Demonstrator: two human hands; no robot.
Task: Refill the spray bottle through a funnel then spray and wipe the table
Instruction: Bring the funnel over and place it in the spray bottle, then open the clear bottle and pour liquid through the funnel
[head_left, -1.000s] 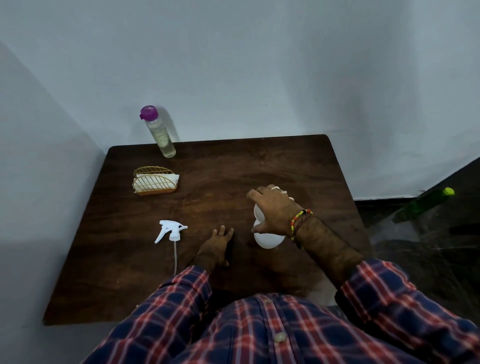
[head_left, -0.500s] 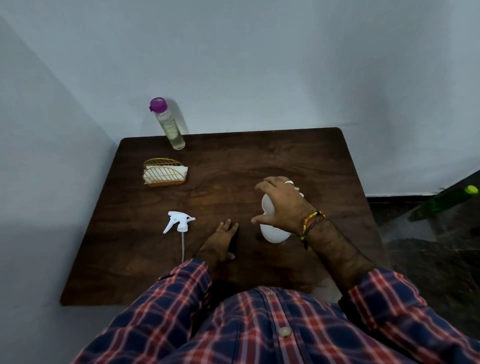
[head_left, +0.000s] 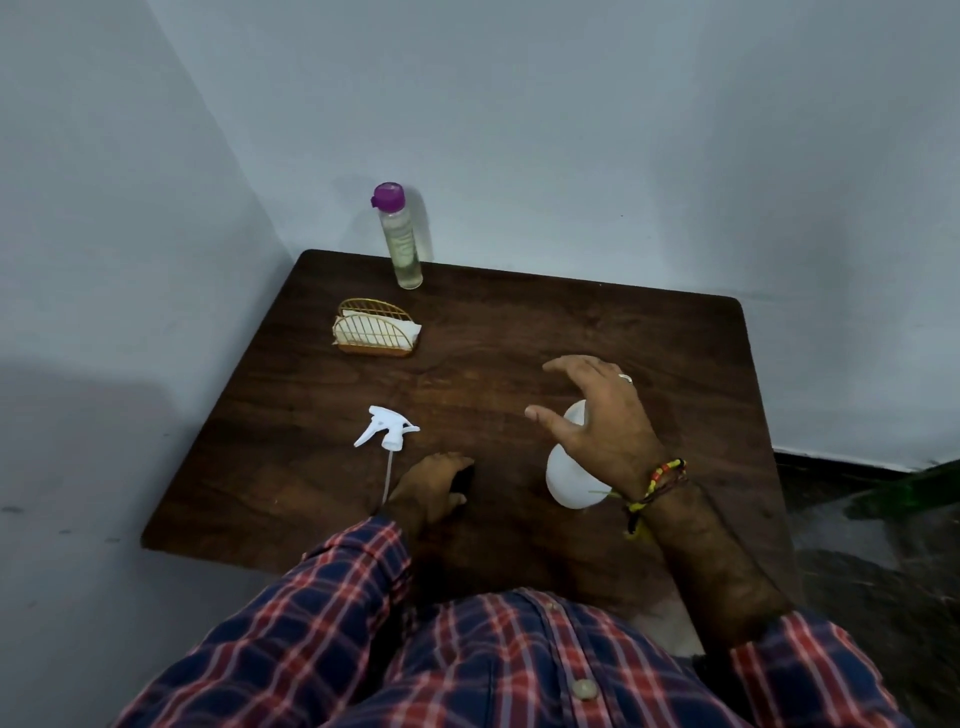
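Note:
The white spray bottle body stands headless on the dark wooden table, right of centre. My right hand hovers over its top with fingers spread, hiding the neck and not gripping it. The white trigger spray head with its dip tube lies on the table to the left. Beside that tube my left hand rests on the tabletop, fingers loosely bent, with nothing seen in it. A clear refill bottle with a purple cap stands at the far left edge. No funnel is visible.
A gold wire holder with white napkins sits at the left, in front of the refill bottle. Walls close the table in at the back and left. A green bottle lies on the dark floor at the right.
My right hand has let go of the white bottle and spread its fingers above it. The camera has tilted, shifting the table rightward in view. My left hand stays in place.

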